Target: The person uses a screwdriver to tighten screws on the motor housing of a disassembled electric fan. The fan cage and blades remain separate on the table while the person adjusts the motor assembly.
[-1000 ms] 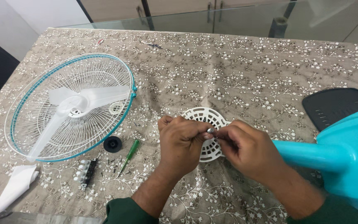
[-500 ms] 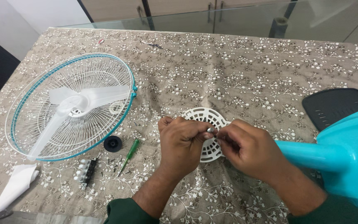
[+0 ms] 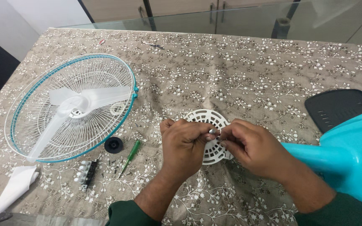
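Pinching small metal part (image 3: 213, 131), left hand (image 3: 185, 144) and right hand (image 3: 248, 146) meet over white vented disc (image 3: 208, 136).

Item count, as seen on the tabletop (image 3: 248, 62):

- Two hands: left hand (image 3: 185, 144), right hand (image 3: 252, 146).
- One small metal part (image 3: 213, 131), pinched between them.
- One white round vent cover (image 3: 208, 121).
- One fan guard (image 3: 70, 106) with blades.
- One green screwdriver (image 3: 130, 152).
- One black cap (image 3: 113, 145).
- One switch block (image 3: 86, 173).
- One turquoise fan body (image 3: 348, 155).
- One dark panel (image 3: 338, 106).
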